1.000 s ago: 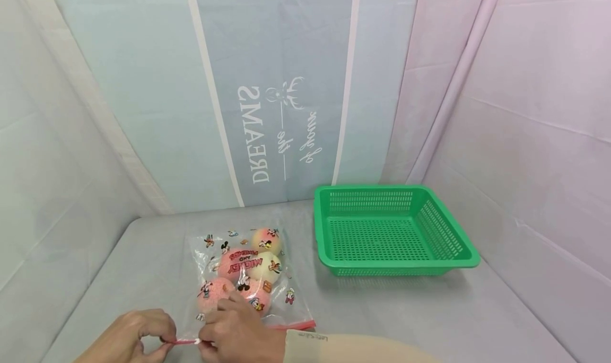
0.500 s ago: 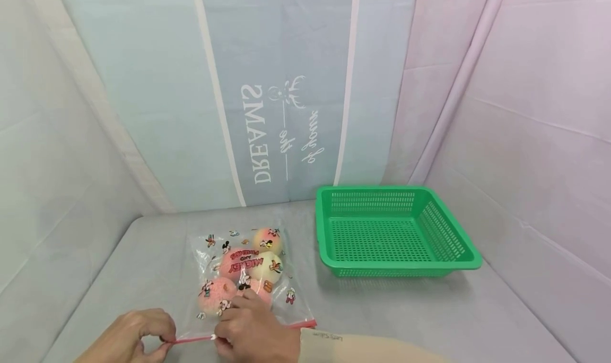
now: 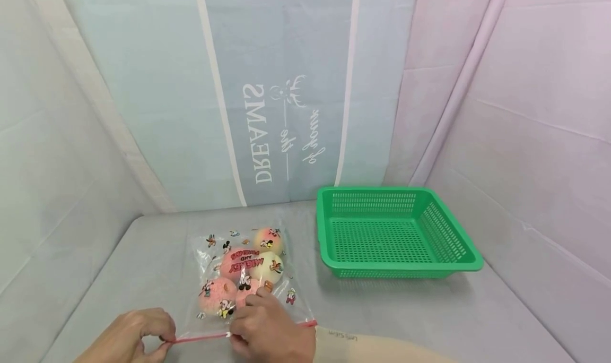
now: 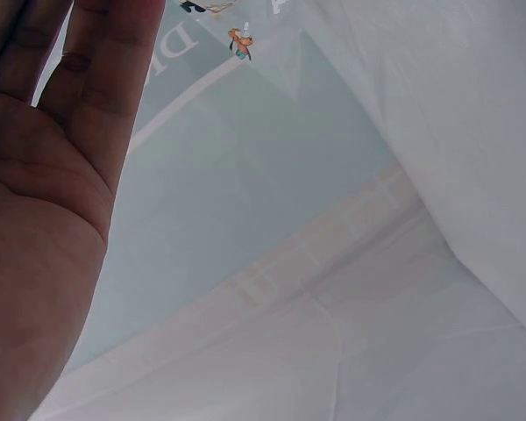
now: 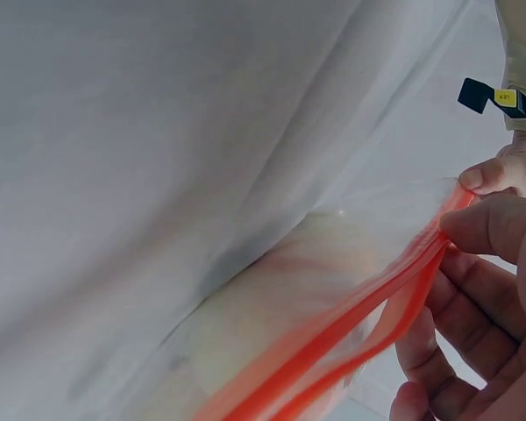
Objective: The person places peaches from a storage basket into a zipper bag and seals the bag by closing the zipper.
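Observation:
A clear zip bag with cartoon prints lies flat on the table, its red zip strip toward me. Inside are several round pink and pale yellow fruits that look like peaches. My left hand pinches the left end of the strip. Partway along it, my right hand pinches the zip beside a small white slider. In the right wrist view, thumb and fingers grip the red strip, whose two edges stand apart on the near side. The left wrist view shows the palm; its fingertips are out of frame.
A green perforated basket with nothing in it stands to the right of the bag. Grey table cloth covers the surface. Fabric walls rise at the back and both sides.
My right hand has slid rightward along the zip strip with the white slider, leaving more of the red strip showing on the left. My left hand has stayed at the corner.

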### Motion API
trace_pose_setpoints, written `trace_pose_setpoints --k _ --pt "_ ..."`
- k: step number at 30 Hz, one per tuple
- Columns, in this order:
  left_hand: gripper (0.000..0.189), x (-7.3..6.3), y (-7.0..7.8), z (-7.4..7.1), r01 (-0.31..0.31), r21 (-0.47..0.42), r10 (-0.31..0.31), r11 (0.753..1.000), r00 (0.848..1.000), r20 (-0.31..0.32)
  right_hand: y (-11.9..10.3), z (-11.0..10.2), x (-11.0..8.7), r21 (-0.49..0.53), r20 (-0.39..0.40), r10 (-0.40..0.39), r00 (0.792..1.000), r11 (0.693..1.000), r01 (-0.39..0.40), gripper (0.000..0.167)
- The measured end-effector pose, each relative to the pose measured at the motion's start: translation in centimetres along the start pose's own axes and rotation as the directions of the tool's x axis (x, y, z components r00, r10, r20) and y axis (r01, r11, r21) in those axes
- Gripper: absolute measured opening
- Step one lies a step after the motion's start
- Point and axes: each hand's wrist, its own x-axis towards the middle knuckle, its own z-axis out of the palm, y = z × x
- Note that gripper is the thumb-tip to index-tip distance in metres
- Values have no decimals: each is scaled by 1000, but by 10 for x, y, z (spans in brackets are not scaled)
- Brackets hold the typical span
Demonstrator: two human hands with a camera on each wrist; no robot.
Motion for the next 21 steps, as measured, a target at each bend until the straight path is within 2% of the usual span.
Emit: trace_pose_setpoints --k 4,8,16,21 --pt "40 0 2 -1 -10 18 10 1000 1000 -13 3 -5 -2 -9 24 2 1000 1000 -1 13" --pt "41 1 2 -2 -35 31 36 999 999 -26 5 -8 -6 2 37 11 999 1000 -11 18" --pt "44 2 2 1 -78 47 81 996 995 -53 10 -10 -13 18 3 -12 1000 1000 12 21" --pt "44 2 3 1 -70 67 74 995 996 -59 13 -12 -17 16 31 -14 999 1000 14 15"
